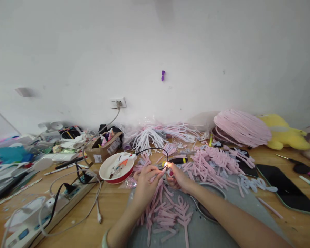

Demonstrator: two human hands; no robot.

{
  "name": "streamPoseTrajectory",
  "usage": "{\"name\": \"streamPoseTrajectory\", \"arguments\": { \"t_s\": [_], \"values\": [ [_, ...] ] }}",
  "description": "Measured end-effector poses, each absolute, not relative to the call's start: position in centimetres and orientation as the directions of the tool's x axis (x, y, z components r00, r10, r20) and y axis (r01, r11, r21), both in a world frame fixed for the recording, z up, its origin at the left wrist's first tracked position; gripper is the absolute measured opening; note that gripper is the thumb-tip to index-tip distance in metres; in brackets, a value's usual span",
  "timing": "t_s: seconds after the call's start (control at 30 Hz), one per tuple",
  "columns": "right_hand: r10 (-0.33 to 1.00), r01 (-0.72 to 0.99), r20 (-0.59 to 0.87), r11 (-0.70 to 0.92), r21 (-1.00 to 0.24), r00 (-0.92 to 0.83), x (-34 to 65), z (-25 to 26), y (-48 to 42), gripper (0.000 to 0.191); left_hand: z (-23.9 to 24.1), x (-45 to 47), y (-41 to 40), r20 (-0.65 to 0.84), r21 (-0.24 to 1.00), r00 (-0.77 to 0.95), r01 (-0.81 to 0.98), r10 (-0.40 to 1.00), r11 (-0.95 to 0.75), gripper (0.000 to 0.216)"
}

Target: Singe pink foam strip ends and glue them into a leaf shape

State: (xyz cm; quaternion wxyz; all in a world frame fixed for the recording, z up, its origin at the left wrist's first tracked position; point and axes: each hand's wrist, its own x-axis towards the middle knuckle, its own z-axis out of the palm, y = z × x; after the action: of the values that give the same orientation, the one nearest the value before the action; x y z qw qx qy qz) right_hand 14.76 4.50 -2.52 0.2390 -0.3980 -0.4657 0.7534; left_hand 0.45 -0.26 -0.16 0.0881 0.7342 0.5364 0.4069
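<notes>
My left hand [148,179] is closed in a pinch, its fingertips beside a small bright flame [166,164]. What it pinches is too small to make out. My right hand [179,179] wraps round a lighter [167,168], mostly hidden by the fingers, with the flame at its top. Below the hands, several short pink pipe cleaner pieces [165,217] lie on a grey mat [206,234]. Among them is a leaf-shaped pink pipe cleaner sprig [184,215]. To the right of my right hand sits a larger heap of pink pipe cleaners [204,167].
A red-and-white bowl [108,179] holds a white glue gun [125,158]. A power strip [51,217] with cables lies left. White pipe cleaners [150,137], a pink bundle [241,127] and a yellow plush toy [281,132] are behind. A round metal tin [219,193] and phone [286,187] lie right.
</notes>
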Motion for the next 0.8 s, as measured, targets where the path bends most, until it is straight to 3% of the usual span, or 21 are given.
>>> {"name": "streamPoseTrajectory", "arguments": {
  "t_s": [0.3, 0.8],
  "values": [
    [0.724, 0.042, -0.388, -0.446, -0.894, -0.57, 14.66, -2.27, 4.47, 0.053, -0.24, 0.23, -0.17, 0.547, 0.519, 0.071, 0.753, 0.834, -0.404, 0.021],
    [0.732, 0.056, -0.365, -0.41, -0.91, -0.575, 14.76, -2.35, 4.36, 0.056, -0.32, -0.28, 0.26, 0.678, 0.339, 0.138, 0.813, 0.722, -0.473, 0.018]
  ]
}}
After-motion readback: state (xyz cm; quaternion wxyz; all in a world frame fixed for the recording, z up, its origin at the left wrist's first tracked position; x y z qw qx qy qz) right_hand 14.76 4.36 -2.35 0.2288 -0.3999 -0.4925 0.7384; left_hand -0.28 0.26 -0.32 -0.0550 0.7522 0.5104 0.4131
